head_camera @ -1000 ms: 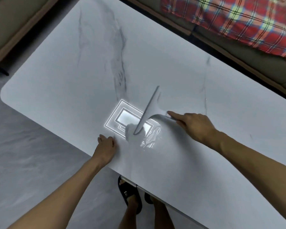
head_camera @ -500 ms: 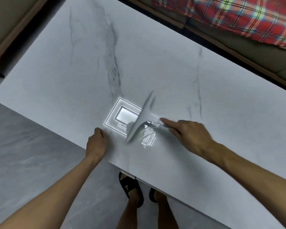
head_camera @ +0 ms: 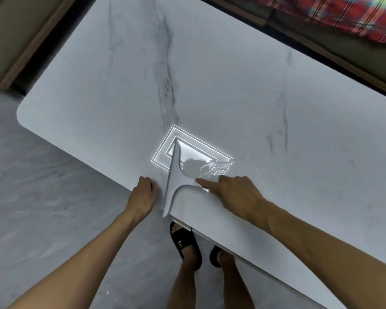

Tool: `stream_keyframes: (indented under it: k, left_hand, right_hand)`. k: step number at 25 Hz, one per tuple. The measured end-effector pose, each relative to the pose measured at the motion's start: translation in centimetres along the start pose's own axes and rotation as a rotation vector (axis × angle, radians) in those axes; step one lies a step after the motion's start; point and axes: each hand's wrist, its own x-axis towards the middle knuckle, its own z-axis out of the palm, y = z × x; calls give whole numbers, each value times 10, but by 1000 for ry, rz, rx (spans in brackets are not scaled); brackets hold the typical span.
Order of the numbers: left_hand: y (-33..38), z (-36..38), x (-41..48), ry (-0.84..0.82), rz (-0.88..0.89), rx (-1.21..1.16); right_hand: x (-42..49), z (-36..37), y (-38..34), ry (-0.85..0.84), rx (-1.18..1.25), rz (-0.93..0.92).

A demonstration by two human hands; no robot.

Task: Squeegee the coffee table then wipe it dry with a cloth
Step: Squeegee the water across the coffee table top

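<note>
A white marble-look coffee table [head_camera: 210, 81] fills most of the head view. A pale grey squeegee [head_camera: 173, 181] lies blade-down on it at the near edge, its blade running from the bright ceiling-light reflection down past the table's rim. My right hand [head_camera: 234, 195] grips the squeegee's handle from the right, index finger stretched along it. A small pool of water [head_camera: 216, 169] glistens just above that hand. My left hand [head_camera: 143, 195] rests curled on the table's near edge, just left of the blade, holding nothing. No cloth is in view.
A sofa with a red plaid blanket [head_camera: 334, 12] runs along the table's far side. Another sofa base [head_camera: 20, 41] stands at the upper left. Grey floor [head_camera: 42, 197] lies to the near left. My feet in black sandals [head_camera: 185, 244] stand under the near edge.
My right hand has dragged the squeegee toward me and left, from mid-table to the near edge, with its blade tip now overhanging the rim. My left hand stayed at the edge.
</note>
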Motion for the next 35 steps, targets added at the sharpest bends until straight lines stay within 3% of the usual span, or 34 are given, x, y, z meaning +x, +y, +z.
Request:
stream_keyframes:
  k: [6, 9, 14, 19, 27, 31, 35]
  left_hand:
    - [29, 32, 1, -195, -11, 89]
    - [33, 34, -3, -200, -15, 100]
    - [25, 26, -11, 2, -35, -40]
    - [15, 20, -16, 24, -13, -45]
    - [25, 39, -12, -168, 14, 237]
    - [34, 38, -18, -154, -12, 216]
    - [40, 41, -29, -47, 41, 147]
  right_hand:
    - [-106, 7, 79, 13, -26, 256]
    - [-136, 1, 88, 40, -76, 315]
    - [-99, -4, 39, 39, -15, 137]
    - [-31, 23, -26, -67, -31, -65]
    - [-117, 32, 66, -73, -31, 92]
    - [-162, 19, 94, -55, -66, 204]
    - [-137, 13, 65, -85, -15, 111]
